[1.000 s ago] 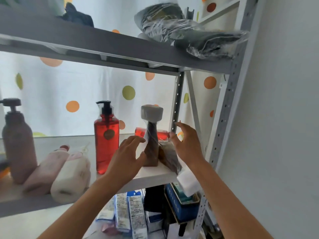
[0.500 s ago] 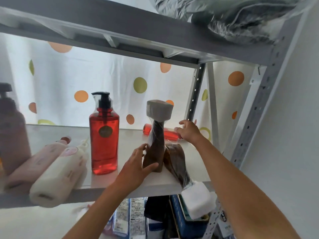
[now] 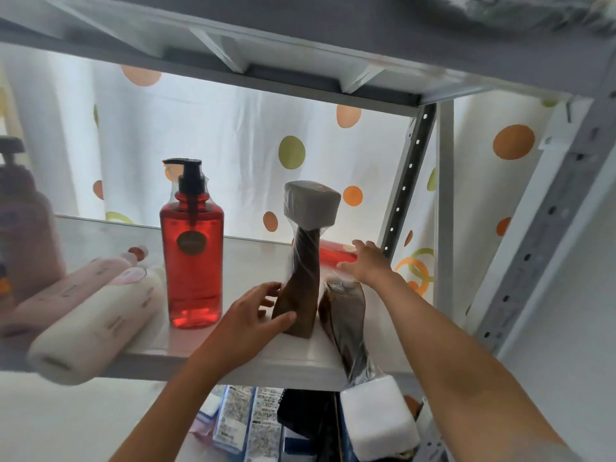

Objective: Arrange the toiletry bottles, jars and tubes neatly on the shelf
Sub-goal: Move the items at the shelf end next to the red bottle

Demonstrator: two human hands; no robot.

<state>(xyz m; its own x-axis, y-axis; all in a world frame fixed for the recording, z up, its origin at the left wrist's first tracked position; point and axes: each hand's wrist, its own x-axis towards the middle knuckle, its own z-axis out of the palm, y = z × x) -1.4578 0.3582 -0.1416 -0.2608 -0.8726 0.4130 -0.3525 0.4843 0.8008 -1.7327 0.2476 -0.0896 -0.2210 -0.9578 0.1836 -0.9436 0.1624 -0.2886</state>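
L hand open, touching upright brown bottle | R hand open on red bottle

red pump bottle: glossy translucent plastic | shelf: smooth white | upright: matt metal

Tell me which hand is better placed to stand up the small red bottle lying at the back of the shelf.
Right. The right hand already lies on the small red bottle, while the left hand is at the upright brown bottle.
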